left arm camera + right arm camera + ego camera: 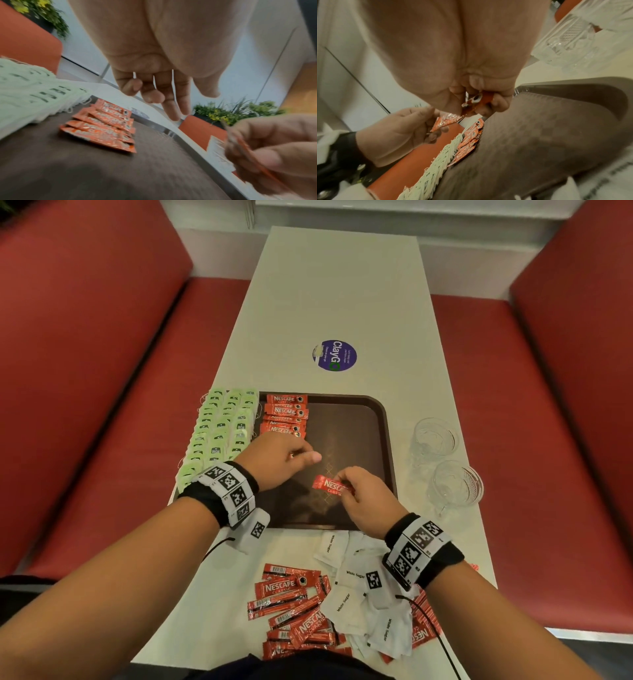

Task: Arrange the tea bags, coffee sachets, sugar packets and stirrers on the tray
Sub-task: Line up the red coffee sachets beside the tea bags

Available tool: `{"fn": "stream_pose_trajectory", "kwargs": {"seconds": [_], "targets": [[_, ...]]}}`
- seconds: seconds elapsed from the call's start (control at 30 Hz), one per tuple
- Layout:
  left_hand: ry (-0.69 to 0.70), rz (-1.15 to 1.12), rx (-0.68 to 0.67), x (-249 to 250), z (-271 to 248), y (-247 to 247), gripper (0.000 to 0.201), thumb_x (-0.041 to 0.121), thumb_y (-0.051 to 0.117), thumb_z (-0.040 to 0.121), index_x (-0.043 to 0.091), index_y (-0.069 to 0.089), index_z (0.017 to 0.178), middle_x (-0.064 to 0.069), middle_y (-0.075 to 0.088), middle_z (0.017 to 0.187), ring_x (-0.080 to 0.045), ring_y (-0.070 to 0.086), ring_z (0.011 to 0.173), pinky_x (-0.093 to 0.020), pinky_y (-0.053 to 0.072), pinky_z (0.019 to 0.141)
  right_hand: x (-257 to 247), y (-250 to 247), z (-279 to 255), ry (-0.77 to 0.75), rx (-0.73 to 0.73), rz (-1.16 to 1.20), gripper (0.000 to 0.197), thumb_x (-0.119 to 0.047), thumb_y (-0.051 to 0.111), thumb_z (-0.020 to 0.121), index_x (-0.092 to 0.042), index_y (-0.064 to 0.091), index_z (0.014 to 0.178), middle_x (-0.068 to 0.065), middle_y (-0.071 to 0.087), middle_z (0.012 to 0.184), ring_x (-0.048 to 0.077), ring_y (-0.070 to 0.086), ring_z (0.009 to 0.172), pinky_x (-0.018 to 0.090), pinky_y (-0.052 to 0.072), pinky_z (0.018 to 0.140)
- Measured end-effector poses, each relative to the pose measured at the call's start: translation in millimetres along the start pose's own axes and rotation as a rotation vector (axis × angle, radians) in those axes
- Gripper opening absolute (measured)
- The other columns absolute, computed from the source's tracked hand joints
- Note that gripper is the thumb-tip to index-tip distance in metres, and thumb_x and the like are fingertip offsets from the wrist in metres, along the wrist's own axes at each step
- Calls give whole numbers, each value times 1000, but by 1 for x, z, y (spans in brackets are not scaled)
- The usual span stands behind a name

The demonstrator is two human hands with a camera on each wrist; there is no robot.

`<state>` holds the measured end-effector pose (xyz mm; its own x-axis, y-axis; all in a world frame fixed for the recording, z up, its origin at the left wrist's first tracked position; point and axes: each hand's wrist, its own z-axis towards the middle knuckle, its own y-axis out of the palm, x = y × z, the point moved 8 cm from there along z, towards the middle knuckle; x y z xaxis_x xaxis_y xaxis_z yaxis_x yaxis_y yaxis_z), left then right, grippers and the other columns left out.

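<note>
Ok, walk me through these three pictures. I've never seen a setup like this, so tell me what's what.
No machine here: a person wears cameras. The big picture looks down from the head; the other two look along each wrist, past the palm.

On the pale table sits a brown tray. Green tea bags line its left side, with a row of red coffee sachets beside them. Two empty glass cups stand to the right. Loose sachets and white sugar packets wait near the person.

The right hand pinches one coffee sachet above the tray. The left hand reaches over the row, holding nothing.
</note>
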<state>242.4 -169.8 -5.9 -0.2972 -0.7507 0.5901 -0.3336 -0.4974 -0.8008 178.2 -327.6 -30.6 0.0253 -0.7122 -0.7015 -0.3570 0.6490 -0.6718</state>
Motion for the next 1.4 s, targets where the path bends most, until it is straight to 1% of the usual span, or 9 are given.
{"fn": "stream_pose_trajectory", "kwargs": {"seconds": [0.1, 0.17, 0.33, 0.43, 0.57, 0.77, 0.97, 1.17, 1.4], "targets": [[93, 42, -113, 13, -9, 14, 17, 43, 70, 88, 30, 75, 99, 19, 64, 82, 2, 57, 78, -18, 43, 71, -11, 1, 3, -67, 14, -1, 13, -15, 57, 99, -24, 61, 106, -7, 56, 99, 6, 54, 86, 13, 41, 75], [102, 98, -119, 7, -11, 19, 10, 37, 73, 87, 31, 75, 96, 17, 64, 79, 0, 56, 76, -23, 45, 72, -14, 2, 5, -84, 33, 10, 14, -14, 59, 97, -23, 63, 107, -8, 57, 98, 4, 54, 84, 15, 42, 75], [-109, 392, -59, -39, -19, 9, 10, 43, 68, 89, 34, 73, 92, 15, 62, 78, -10, 57, 82, -32, 48, 82, -13, 13, 1, -101, 33, -84, 42, -27, 69, 90, -25, 54, 130, -9, 56, 114, 6, 56, 99, 25, 47, 89], [-244, 528, -132, -66, -26, 13, 16, 51, 64, 90, 37, 71, 95, 13, 67, 90, -15, 55, 99, -37, 43, 90, -19, 31, -6, -135, -98, -178, 38, -34, 70, 88, -27, 57, 124, -11, 56, 107, 8, 56, 95, 27, 49, 85], [-295, 637, -162, -79, -26, 19, 19, 57, 63, 87, 42, 71, 96, 14, 67, 97, -18, 50, 105, -40, 41, 90, -34, 69, -22, -245, -360, -344, 30, -40, 70, 88, -24, 64, 112, -11, 58, 93, 11, 55, 85, 34, 50, 80], [-221, 580, -106, -67, -19, 26, 19, 54, 65, 87, 39, 71, 97, 13, 69, 93, -16, 54, 101, -37, 44, 87, -42, 115, -41, -309, -521, -443, 40, -43, 73, 85, -20, 64, 117, -1, 61, 108, 19, 55, 96, 35, 49, 82], [-266, 593, -108, -68, -7, 31, 17, 49, 67, 88, 38, 71, 100, 10, 68, 98, -18, 53, 104, -38, 43, 88, -39, 124, -34, -310, -501, -543, 31, -32, 73, 86, -19, 66, 113, 3, 63, 112, 25, 59, 100, 36, 49, 82], [-333, 595, -54, -70, 11, 18, 9, 36, 64, 93, 36, 71, 98, 4, 69, 104, -22, 53, 109, -37, 41, 87, -34, 125, -31, -278, -503, -517, 24, -28, 70, 88, -22, 69, 111, 3, 69, 108, 25, 62, 98, 37, 53, 83], [-283, 521, 39, -58, 3, 12, 15, 45, 61, 92, 35, 72, 98, 7, 70, 98, -21, 55, 104, -39, 43, 88, -35, 113, -32, -290, -475, -393, 9, -23, 65, 88, -19, 66, 95, 0, 67, 93, 22, 60, 86, 35, 52, 76]]}}
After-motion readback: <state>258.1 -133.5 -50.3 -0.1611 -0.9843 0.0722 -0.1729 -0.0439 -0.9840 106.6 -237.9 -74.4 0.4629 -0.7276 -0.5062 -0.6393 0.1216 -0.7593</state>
